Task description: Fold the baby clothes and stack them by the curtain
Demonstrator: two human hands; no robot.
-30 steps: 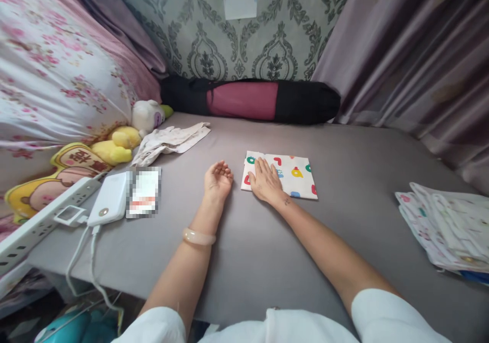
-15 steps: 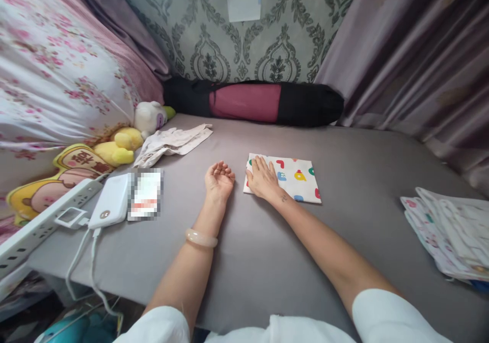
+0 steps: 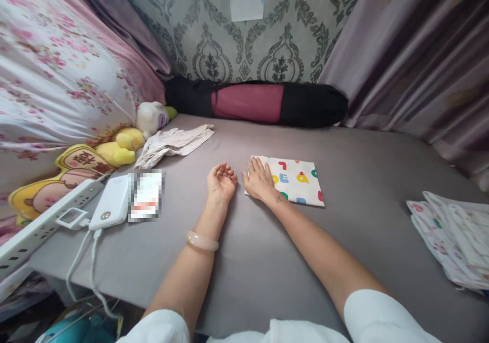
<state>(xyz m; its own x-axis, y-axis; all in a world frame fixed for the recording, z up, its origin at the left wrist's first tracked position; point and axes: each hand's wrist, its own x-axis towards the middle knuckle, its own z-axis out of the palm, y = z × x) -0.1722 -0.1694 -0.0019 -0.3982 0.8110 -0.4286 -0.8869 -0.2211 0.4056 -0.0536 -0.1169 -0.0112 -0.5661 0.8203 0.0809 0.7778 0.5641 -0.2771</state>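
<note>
A folded white cloth (image 3: 303,196) with colourful letter-like prints lies flat on the grey sheet. My right hand (image 3: 260,180) rests palm down across its left end, fingers extended and slightly spread, hiding that part of the print. Just left of the cloth, my left hand (image 3: 222,181) lies palm up on the sheet. Its fingers are loosely curled with nothing in them, and there is a small gap between it and the cloth. A pale bangle (image 3: 202,241) circles my left forearm.
At the right edge sits a stack of folded printed cloths (image 3: 454,238). On the left are a crumpled pale cloth (image 3: 175,144), a white power bank (image 3: 109,203) with cables, a power strip (image 3: 46,226) and plush toys (image 3: 130,139). A black-and-red long bag (image 3: 246,102) lies along the wall.
My right hand has slid slightly left and toward me over the folded cloth, uncovering more of its print. My left hand stays in about the same place. The view has shifted slightly.
</note>
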